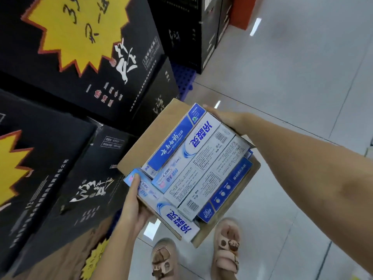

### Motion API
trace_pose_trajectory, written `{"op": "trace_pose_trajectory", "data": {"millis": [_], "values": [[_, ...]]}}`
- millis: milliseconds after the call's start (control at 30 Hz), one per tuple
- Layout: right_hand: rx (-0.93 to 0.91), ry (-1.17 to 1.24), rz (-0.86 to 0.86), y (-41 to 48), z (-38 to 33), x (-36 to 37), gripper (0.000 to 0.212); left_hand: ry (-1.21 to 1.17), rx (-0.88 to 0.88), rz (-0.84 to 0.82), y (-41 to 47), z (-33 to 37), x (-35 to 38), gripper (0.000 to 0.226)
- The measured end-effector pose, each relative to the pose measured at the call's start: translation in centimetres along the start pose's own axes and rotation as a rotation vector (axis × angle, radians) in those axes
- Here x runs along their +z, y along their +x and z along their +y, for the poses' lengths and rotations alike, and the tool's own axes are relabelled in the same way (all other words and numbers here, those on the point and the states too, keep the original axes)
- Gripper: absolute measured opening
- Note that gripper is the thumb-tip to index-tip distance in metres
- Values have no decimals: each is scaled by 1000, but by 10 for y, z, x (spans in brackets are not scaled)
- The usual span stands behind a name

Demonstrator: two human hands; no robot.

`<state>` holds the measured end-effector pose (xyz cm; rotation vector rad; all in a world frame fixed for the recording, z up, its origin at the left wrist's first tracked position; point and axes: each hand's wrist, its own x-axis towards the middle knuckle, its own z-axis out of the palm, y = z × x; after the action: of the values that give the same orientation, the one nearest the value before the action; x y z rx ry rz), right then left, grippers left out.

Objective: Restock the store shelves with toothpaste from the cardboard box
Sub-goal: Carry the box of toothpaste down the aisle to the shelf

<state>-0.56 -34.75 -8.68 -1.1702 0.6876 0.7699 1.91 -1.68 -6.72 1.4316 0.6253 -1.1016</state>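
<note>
Left, at least four stacked black cartons (60,168) with three yellow starburst tags (80,27); centre, above glossy grey tiled floor (292,77) and two sandalled feet (227,245), one cardboard box (161,122) holds at least six toothpaste cartons (201,168), the left hand (134,205) gripping its near-left edge with thumb atop one carton, the right hand (226,118) clasping its far-right corner.

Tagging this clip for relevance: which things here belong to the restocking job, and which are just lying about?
Job: cardboard box, toothpaste cartons in it, left hand and right hand holding the box.
Not part of it: stacked black cartons, yellow starburst signs, blue pallet, the person's sandals.
</note>
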Motion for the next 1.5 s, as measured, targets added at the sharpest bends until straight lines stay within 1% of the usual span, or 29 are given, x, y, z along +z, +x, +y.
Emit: {"op": "trace_pose_trajectory", "data": {"millis": [67,100,167,233,300,367,433,500,533,633,733,833,967,1067,1167,1267,1333,1433,1500], "values": [[-26,49,72,-24,21,-1,72,69,-1,-36,5,9,9,58],[-31,111,166,-39,36,0,68,119,-10,-66,7,14,14,57],[-92,245,279,-69,68,7,59,216,-14,-135,9,23,31,53],[-141,404,364,-89,104,14,59,308,-11,-190,12,29,49,50],[-139,532,469,-106,144,25,67,432,-5,-221,14,33,69,57],[-129,689,576,-121,183,41,67,557,-23,-252,17,34,89,69],[-144,818,648,-135,218,64,66,711,-34,-293,17,35,111,83],[-182,962,713,-147,247,90,71,851,-58,-355,16,30,134,89],[-204,1034,747,-150,262,102,70,913,-65,-398,15,24,143,87],[-267,1179,863,-154,297,133,66,1072,-65,-536,9,5,164,69],[-305,1267,898,-163,308,156,70,1200,-39,-572,-4,-10,174,59],[-337,1361,956,-171,322,172,65,1275,-9,-624,-14,-25,181,60],[-364,1438,926,-173,352,211,81,1369,7,-690,-20,-54,179,61],[-372,1527,988,-180,376,251,78,1445,-41,-755,-32,-80,180,68],[-376,1635,1021,-187,402,298,83,1481,-81,-822,-49,-116,174,71],[-351,1749,1057,-196,428,346,84,1578,-131,-848,-72,-156,164,82],[-301,1831,1083,-205,449,379,83,1641,-161,-857,-91,-186,156,81],[-284,1952,1132,-218,485,428,83,1756,-164,-930,-123,-237,139,86],[-300,2013,1165,-229,509,462,80,1790,-146,-1000,-139,-275,129,77]]}}
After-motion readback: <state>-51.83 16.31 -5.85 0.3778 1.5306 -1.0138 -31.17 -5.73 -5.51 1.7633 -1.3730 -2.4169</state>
